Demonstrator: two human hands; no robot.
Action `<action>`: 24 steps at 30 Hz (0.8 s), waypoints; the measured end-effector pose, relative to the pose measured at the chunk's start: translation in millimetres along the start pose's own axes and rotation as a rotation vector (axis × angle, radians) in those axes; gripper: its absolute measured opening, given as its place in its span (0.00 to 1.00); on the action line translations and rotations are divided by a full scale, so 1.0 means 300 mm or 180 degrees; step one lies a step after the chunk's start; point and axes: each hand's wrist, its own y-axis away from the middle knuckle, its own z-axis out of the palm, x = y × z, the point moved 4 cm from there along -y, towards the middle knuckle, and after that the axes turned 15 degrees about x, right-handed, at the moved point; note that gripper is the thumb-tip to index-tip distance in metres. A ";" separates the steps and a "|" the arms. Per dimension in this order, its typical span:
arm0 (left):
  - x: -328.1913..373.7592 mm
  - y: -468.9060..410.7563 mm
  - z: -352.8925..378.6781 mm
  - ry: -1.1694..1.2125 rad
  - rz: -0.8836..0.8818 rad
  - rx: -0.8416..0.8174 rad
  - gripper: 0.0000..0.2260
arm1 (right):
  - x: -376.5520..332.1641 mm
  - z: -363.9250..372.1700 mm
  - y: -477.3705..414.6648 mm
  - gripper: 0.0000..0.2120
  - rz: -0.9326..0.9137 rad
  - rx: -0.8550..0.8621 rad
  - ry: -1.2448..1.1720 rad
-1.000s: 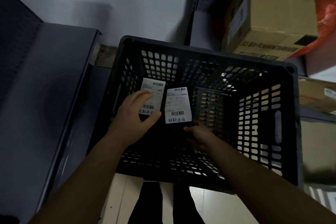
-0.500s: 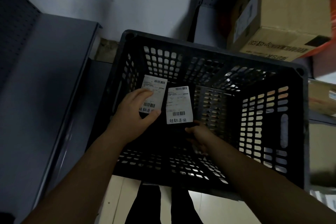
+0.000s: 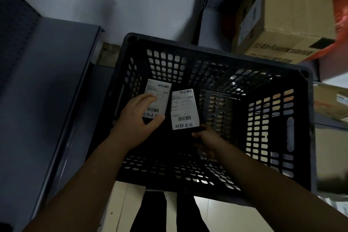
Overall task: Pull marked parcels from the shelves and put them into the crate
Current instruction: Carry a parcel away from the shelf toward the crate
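Crate (image 3: pixel 216 52): black, perforated, between grey shelf (image 3: pixel 47 81) and cardboard box (image 3: pixel 282 15)
Left parcel (image 3: pixel 158 98): inside crate by its left wall, white label up
Right parcel (image 3: pixel 184 107): just beside it, label up
Left hand (image 3: pixel 137 118): grasps left parcel, fingers across label
Right hand (image 3: pixel 207 139): pinches right parcel's near edge

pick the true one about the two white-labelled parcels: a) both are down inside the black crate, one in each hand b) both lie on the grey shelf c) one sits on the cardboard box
a: the left hand grips the left parcel and the right hand holds the right parcel by its near edge, both within the walls of the black crate.
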 end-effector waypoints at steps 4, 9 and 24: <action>-0.007 0.007 -0.003 -0.0058 0.0033 0.0030 0.27 | -0.016 0.034 -0.007 0.23 -0.0039 0.0034 0.0070; -0.004 0.004 -0.003 -0.0085 0.0027 0.0024 0.26 | -0.015 0.073 -0.018 0.24 -0.0006 0.0005 0.0005; -0.018 0.003 -0.008 -0.0094 0.0148 0.0031 0.28 | -0.045 0.102 -0.068 0.19 -0.0739 0.0298 0.0983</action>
